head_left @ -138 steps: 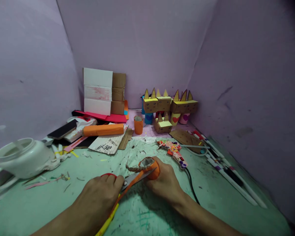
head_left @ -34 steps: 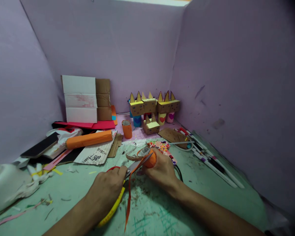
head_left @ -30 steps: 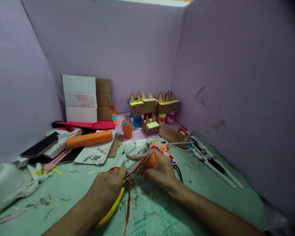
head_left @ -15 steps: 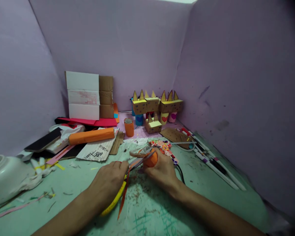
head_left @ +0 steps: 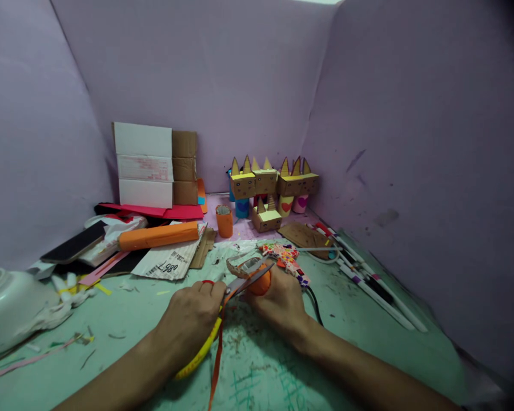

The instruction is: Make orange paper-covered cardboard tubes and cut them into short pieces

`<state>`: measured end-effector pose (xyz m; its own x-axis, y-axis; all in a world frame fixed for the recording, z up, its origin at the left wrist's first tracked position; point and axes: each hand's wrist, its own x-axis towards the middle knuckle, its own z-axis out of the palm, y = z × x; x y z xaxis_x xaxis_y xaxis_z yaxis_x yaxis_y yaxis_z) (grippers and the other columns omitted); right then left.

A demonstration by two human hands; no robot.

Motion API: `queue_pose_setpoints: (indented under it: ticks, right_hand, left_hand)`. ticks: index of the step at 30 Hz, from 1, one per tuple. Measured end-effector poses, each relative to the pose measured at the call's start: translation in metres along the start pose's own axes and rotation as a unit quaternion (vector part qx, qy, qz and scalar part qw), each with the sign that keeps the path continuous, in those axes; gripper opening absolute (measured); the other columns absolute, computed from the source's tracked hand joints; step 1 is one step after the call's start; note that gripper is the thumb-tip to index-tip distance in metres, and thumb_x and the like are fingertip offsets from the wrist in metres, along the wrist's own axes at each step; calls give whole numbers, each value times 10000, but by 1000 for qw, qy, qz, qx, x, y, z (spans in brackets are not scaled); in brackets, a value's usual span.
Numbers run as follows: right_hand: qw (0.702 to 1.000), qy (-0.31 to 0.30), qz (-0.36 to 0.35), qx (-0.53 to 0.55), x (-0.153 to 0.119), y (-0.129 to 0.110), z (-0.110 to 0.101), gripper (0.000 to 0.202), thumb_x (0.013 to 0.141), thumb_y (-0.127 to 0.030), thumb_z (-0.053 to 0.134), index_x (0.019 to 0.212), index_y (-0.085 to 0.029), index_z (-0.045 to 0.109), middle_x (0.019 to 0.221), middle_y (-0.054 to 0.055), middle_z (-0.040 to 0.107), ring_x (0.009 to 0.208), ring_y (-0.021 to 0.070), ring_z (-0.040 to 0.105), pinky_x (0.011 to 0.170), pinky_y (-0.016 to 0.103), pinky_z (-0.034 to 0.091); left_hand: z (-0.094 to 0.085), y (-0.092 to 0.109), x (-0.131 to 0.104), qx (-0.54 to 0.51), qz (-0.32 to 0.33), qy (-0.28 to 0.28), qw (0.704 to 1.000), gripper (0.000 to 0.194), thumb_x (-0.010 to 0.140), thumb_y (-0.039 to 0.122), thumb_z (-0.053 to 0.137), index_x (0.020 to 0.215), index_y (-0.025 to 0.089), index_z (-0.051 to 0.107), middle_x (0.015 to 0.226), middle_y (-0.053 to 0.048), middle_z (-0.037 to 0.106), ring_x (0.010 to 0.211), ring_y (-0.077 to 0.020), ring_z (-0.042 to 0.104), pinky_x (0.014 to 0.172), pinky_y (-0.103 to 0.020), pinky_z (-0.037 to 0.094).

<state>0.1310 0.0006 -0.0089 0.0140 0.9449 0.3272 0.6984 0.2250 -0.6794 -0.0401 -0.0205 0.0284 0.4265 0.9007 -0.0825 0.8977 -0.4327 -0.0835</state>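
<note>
My left hand [head_left: 195, 314] is closed on scissors [head_left: 257, 275] with yellow and red handles. The scissor blades are apart at the edge of an orange-covered cardboard tube [head_left: 259, 283]. My right hand [head_left: 280, 305] wraps round that tube, its open end tilted toward the back left. A brown strip [head_left: 236, 268] curls out from the tube's rim. From near the scissors' pivot a thin orange strip [head_left: 217, 365] hangs down toward me. Just beyond my right hand lies a colourfully patterned object [head_left: 285, 257] with a black cord [head_left: 316, 305]; its kind is unclear.
Cardboard cat-eared figures [head_left: 265, 182] and a second orange tube [head_left: 225, 221] stand at the back. An orange roll [head_left: 158, 236] lies on cardboard at left. White pens [head_left: 377, 297] lie right. A white bowl [head_left: 12, 311] and paper scraps are at the left.
The scissors have moved slightly along the tube's edge, and the tube has turned a little. The brown strip curls out more, and the orange strip hangs lower.
</note>
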Motion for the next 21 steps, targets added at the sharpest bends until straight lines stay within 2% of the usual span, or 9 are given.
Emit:
queue_pose_setpoints:
  ticks: [7,10,13,16,18,21]
  right_hand:
    - [1000,-10,1,28,2,-2,-2,273,600,-167,633,864,-235,650,757,14,686,647,191,604,593,275,410]
    - [999,-22,30,36,6,-1,-3,278,560,-170,660,831,-220,623,703,-9,653,618,170,561,572,261,402]
    - [988,-74,46,127,13,2,-4,220,540,-157,650,732,-199,553,635,-35,578,567,135,505,515,230,387]
    - [959,-144,22,241,18,6,-6,221,553,-143,641,734,-199,526,666,-44,552,598,125,516,534,219,410]
    - [943,-162,22,290,20,9,-7,290,545,-158,664,795,-206,525,696,-42,557,654,142,547,562,229,428]
    - [931,-158,34,329,20,11,-8,383,517,-176,688,852,-215,505,713,-41,559,651,147,545,563,241,432]
  left_hand:
    - [4,-3,3,-13,20,5,1000,226,850,59,344,918,147,541,827,-101,675,777,-250,646,664,-358,497]
    - [3,-8,5,-14,18,6,1000,216,861,83,352,945,160,536,809,-81,680,761,-238,655,647,-334,489]
    - [-8,-20,6,9,-49,26,998,256,849,112,372,1063,147,509,871,-105,686,812,-270,661,647,-345,477]
    - [-19,-36,3,38,-138,45,989,303,827,142,373,1104,121,494,861,-133,683,806,-326,659,605,-367,449]
    - [-22,-47,-1,45,-152,41,987,281,838,152,331,1049,134,516,862,-136,683,817,-338,657,593,-364,430]
    - [-16,-61,-7,34,-134,9,990,260,859,169,294,982,162,522,868,-125,691,828,-310,658,603,-335,412]
